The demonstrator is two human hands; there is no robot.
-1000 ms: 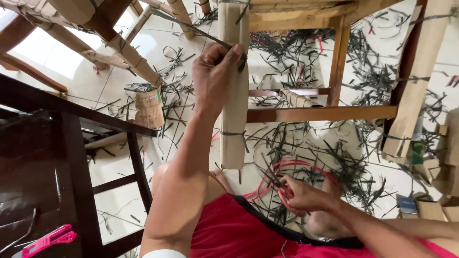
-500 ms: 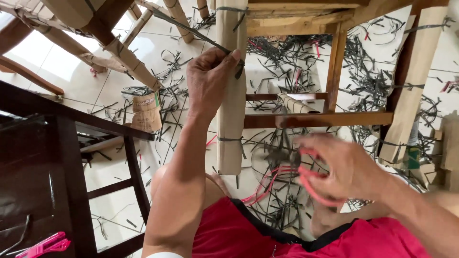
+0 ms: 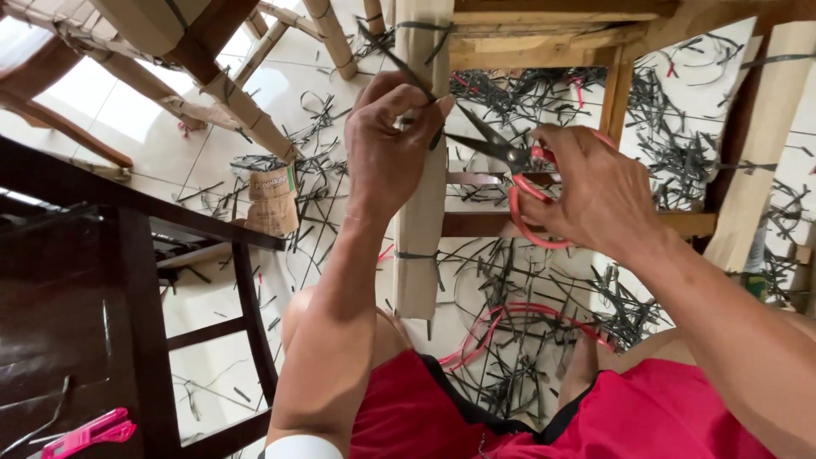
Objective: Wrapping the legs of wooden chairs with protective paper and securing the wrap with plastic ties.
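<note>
At the far left stands a dark wooden frame [image 3: 144, 280], with a pink tool [image 3: 85, 435] lying by its lower left corner. Right of it, on the tiled floor [image 3: 212, 161], a small paper-wrapped bundle [image 3: 274, 200] sits among cut black strips [image 3: 544, 280].

The left hand [image 3: 393, 140] grips the wrapped chair leg [image 3: 421, 221] near its upper end, fingers curled close together and pinching a black strap [image 3: 399, 64] pulled taut away from the wrapping. The right hand [image 3: 595, 191] holds red-handled scissors [image 3: 510, 166], fingers curled through the loops, with the blades a little open and pointing at the strap just beside the left fingertips.

The blade tips lie very close to the left hand's fingers, so I judge that a slip could nick them. A deep cut might also tear the paper wrapping or scratch the wood beneath. The strap looks tensioned and could snap back when severed.
</note>
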